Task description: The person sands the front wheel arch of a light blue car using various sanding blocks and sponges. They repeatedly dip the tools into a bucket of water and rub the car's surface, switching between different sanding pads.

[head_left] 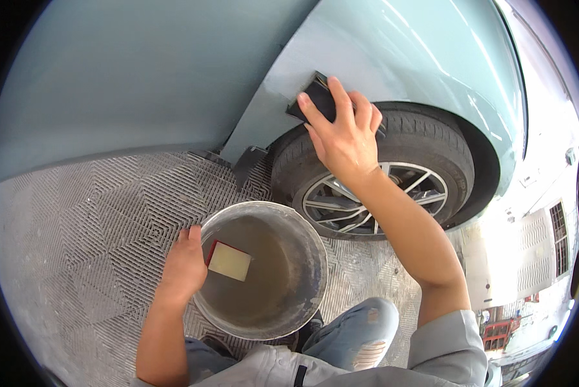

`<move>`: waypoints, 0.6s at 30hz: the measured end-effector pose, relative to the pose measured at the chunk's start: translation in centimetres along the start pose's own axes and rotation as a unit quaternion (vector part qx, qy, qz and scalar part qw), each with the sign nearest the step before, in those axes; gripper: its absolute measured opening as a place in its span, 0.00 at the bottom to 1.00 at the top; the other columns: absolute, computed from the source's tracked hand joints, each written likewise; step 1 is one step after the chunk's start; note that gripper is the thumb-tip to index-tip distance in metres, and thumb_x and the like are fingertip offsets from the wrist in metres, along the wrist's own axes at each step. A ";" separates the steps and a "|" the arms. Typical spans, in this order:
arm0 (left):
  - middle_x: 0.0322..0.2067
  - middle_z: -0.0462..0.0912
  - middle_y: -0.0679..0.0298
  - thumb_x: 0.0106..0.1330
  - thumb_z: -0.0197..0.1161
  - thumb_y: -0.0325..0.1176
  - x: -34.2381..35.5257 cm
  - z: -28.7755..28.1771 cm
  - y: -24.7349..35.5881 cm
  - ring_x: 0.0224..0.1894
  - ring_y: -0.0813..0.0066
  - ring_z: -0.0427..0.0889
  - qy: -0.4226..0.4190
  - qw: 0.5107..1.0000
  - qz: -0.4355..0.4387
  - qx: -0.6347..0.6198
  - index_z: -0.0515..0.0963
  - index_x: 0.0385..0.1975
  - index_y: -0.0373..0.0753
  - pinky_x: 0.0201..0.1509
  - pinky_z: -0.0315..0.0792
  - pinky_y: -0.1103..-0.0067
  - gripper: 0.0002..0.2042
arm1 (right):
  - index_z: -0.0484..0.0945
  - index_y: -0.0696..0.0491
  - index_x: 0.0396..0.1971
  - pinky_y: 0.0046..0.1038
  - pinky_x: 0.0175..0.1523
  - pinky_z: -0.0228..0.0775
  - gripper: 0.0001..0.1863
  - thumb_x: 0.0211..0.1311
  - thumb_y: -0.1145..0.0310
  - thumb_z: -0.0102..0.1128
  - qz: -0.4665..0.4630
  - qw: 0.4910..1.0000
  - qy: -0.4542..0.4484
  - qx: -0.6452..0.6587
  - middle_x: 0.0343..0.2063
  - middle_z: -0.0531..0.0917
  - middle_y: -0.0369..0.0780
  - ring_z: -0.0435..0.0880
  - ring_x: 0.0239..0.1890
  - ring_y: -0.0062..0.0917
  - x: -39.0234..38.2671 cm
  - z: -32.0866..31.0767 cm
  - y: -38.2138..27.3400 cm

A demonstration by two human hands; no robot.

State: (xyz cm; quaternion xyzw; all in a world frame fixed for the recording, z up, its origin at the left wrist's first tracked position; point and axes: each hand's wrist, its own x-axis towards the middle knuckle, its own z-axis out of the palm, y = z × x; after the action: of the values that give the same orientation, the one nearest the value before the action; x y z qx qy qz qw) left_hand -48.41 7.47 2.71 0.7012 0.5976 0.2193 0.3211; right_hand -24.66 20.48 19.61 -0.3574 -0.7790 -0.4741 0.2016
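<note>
My right hand [349, 138] holds a black sanding block [316, 100] against the car's pale blue fender [360, 45], just above the wheel arch. Its fingers are bent over the block's far side. My left hand [185, 263] is closed at the left rim of a round grey bucket [320, 258]; part of its grip is hidden. Murky water [263, 297] lies in the bucket. A pale yellow rectangular block [230, 261] with a red edge is in the bucket beside my left hand; whether the hand touches it I cannot tell.
Below the fender is a wheel [434, 138] with a black tyre and silver spokes. A car door [141, 77] fills the upper left. The floor [102, 226] has a ridged grey pattern. My knee [373, 322] is close to the bucket.
</note>
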 end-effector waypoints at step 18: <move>0.45 0.72 0.40 0.55 0.50 0.17 0.3 -0.1 -0.1 0.46 0.39 0.74 -0.014 1.000 0.022 -0.002 0.64 0.49 0.29 0.50 0.70 0.58 0.19 | 0.77 0.39 0.51 0.43 0.55 0.57 0.28 0.45 0.72 0.63 -0.014 0.996 -0.088 0.015 0.62 0.66 0.39 0.67 0.51 0.39 1.2 -1.2 0.2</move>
State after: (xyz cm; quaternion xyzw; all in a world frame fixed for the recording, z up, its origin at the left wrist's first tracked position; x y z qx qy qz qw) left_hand -48.53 7.75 2.72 0.7162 0.5773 0.2180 0.3260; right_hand -25.31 19.95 21.12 -0.3838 -0.8058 -0.4315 0.1309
